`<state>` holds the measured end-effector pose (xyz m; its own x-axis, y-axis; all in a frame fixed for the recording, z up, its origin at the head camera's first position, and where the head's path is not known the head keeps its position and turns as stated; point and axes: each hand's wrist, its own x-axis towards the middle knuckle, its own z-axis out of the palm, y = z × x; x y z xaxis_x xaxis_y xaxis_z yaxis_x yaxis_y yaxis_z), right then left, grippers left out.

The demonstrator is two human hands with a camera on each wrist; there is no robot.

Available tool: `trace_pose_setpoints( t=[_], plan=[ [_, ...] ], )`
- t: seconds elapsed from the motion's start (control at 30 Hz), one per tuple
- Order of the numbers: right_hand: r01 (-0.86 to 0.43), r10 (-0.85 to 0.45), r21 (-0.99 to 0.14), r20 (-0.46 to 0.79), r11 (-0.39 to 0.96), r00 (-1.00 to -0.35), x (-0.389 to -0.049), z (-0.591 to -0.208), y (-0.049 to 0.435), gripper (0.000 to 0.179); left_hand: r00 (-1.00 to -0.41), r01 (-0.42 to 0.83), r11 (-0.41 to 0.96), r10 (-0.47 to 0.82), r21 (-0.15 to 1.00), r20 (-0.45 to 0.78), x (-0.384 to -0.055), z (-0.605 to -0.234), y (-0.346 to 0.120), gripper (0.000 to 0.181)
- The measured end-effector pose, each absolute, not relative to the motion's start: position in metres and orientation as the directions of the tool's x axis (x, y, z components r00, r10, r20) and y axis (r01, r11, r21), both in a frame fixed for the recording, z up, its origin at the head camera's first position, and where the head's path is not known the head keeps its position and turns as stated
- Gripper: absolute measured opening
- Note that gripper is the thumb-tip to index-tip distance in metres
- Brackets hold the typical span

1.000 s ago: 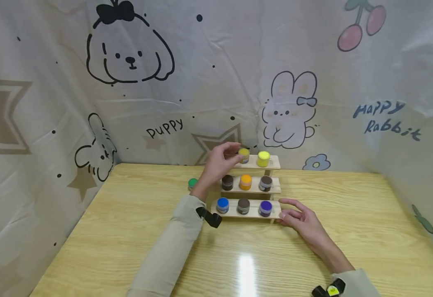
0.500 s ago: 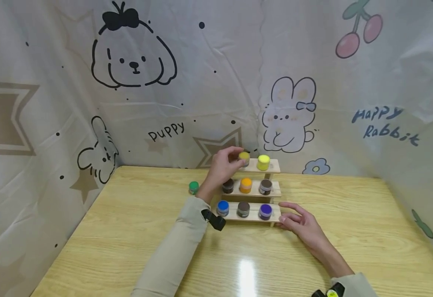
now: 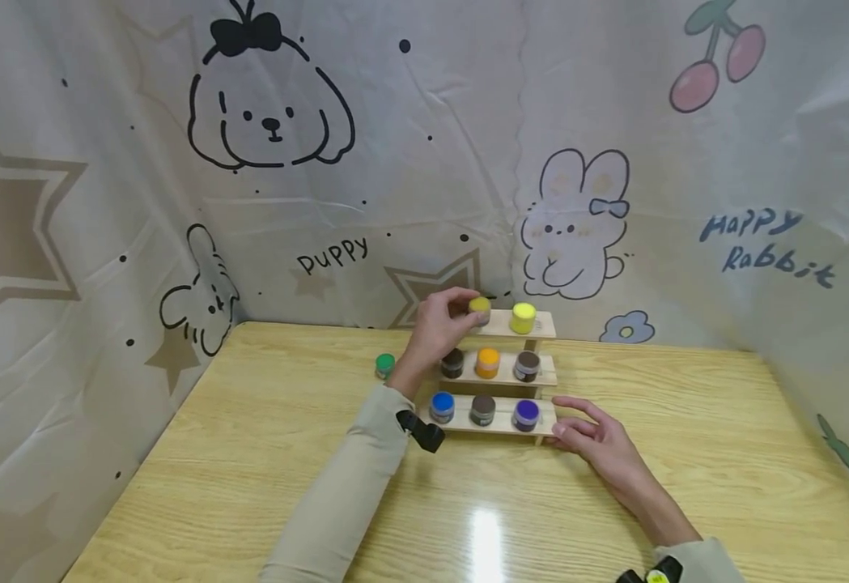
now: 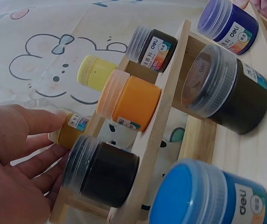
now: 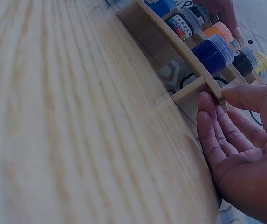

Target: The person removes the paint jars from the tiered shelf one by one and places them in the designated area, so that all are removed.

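A three-tier wooden display rack (image 3: 497,426) holds small paint jars with clear lids. On its top tier, my left hand (image 3: 435,332) pinches an ochre paint jar (image 4: 70,130) between thumb and fingers at the left end. Beside that jar stands a yellow jar (image 3: 523,318). The middle tier carries a black jar (image 4: 107,172), an orange jar (image 3: 487,363) and a dark jar (image 3: 527,367). Along the bottom are a blue jar (image 3: 442,407), a brown jar (image 3: 482,410) and a purple jar (image 3: 526,414). My right hand (image 3: 606,449) grips the bottom tier's right end, thumb above, fingertips underneath.
A green paint jar (image 3: 384,366) stands on the wood-grain table (image 3: 249,453), left of the rack and close to my left wrist. Behind the table hangs a printed cloth (image 3: 366,194) with cartoon animals, which also covers both sides.
The head view has shifted slightly. Both hands keep their holds on the ochre jar and the rack. The green jar now shows more fully beside my left wrist.
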<state>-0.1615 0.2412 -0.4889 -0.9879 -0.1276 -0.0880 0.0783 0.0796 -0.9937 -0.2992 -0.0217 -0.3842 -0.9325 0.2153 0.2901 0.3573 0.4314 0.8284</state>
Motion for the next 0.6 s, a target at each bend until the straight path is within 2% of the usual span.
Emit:
trace_pose_setpoints(
  t=[0.2, 0.6],
  plan=[
    [0.078, -0.129, -0.995, -0.086, 0.067, -0.988, -0.161, -0.491, 0.241, 0.056, -0.935, 0.348, 0.395, 0.215, 0.85, 0.283, -0.297, -0.384, -0.03, 0.033],
    [0.089, -0.142, -0.993, -0.1, 0.081, -0.985, -0.163, -0.489, 0.243, 0.057, -0.92, 0.39, 0.304, 0.175, 0.869, 0.351, -0.288, -0.387, -0.05, 0.035]
  ],
)
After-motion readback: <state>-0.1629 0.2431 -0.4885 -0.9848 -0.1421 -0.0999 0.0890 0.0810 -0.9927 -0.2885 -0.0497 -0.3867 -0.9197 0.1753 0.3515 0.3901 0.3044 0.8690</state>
